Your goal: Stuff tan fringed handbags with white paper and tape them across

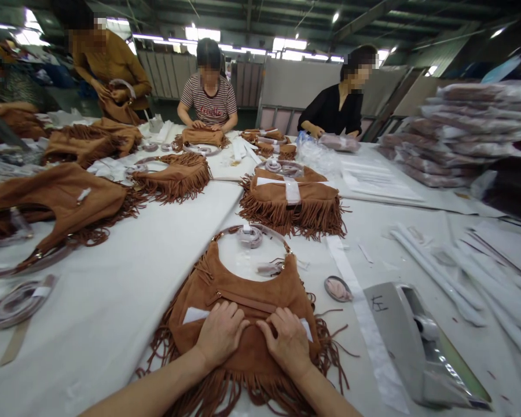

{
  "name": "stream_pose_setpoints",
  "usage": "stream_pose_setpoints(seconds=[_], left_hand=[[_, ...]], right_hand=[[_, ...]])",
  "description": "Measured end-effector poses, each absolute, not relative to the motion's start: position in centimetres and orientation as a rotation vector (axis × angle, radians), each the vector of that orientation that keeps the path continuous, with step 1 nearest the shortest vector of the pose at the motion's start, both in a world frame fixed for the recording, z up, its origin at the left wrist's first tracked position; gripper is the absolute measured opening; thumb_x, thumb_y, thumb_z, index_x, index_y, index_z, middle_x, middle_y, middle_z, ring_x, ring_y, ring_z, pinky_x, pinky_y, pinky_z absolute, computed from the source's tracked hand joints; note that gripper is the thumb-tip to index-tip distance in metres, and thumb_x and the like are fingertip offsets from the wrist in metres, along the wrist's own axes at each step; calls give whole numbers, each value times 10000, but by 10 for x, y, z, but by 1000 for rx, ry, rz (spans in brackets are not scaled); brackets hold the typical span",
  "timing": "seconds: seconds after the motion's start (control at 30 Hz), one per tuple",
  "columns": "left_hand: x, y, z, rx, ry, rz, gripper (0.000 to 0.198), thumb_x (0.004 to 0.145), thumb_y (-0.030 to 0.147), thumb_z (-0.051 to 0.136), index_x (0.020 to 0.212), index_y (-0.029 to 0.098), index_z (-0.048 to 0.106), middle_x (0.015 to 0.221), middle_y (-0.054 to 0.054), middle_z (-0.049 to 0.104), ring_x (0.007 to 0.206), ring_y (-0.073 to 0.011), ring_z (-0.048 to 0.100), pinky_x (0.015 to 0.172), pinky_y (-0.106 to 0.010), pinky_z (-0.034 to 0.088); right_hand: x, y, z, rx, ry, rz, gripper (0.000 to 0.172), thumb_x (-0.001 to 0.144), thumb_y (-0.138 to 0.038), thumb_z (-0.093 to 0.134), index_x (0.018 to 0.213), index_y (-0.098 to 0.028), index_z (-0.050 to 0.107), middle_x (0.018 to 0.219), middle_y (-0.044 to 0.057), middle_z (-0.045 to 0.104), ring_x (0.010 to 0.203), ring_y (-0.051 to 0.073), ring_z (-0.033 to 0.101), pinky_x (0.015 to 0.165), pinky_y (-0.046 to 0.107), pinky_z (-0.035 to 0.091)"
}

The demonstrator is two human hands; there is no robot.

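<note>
In the head view, the brown fringed bag (254, 350) lay toward the near edge of the white surface (373, 217). The left hand (223, 331) and right hand (289, 339) rested on its front, fingers curled; whether they pinched it was unclear.

The left hand (222, 335), right hand (289, 340), wrists (204, 357) and visible forearms (156, 382) are all bare. Each forearm is slim and smooth in outline, narrowing toward the wrist. The fingers (231, 311) show rounded knuckles; nail detail is too small to tell.
</note>
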State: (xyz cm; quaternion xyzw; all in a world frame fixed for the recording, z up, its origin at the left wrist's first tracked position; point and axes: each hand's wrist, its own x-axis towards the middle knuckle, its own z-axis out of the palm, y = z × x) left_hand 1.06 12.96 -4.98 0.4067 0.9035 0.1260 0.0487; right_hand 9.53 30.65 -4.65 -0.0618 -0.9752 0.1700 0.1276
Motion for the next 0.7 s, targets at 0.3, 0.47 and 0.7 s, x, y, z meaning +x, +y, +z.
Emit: stream_pose_setpoints(seconds=[0.3, 0.47, 0.7], left_hand=[[7, 112, -34, 1584, 2553, 624, 252, 940, 197, 424, 1145, 268, 552, 1100, -43, 601, 979, -206, 498, 908, -398, 360], [8, 94, -45, 1648, 2552, 656, 347, 918, 147, 460, 1238, 268, 522, 1182, -47, 618, 973, -191, 516, 845, -358, 411], [7, 98, -48, 1658, 2555, 687, 360, 907, 149, 467, 1240, 276, 524, 1135, -61, 632, 908, -193, 514, 814, -366, 428]], right_hand=[[97, 306, -45, -215, -2853, 459, 296, 908, -390, 513, 684, -203, 564, 750, 32, 590, 754, 181, 517, 700, 319, 327], [81, 313, -27, -258, -2823, 671, 264, 885, -436, 525, 766, -218, 614, 743, 29, 646, 733, 185, 586, 690, 310, 381], [-35, 343, -13, -506, -2774, 896, 257, 854, -337, 513, 978, -157, 647, 804, 70, 697, 775, 205, 637, 755, 317, 456]])
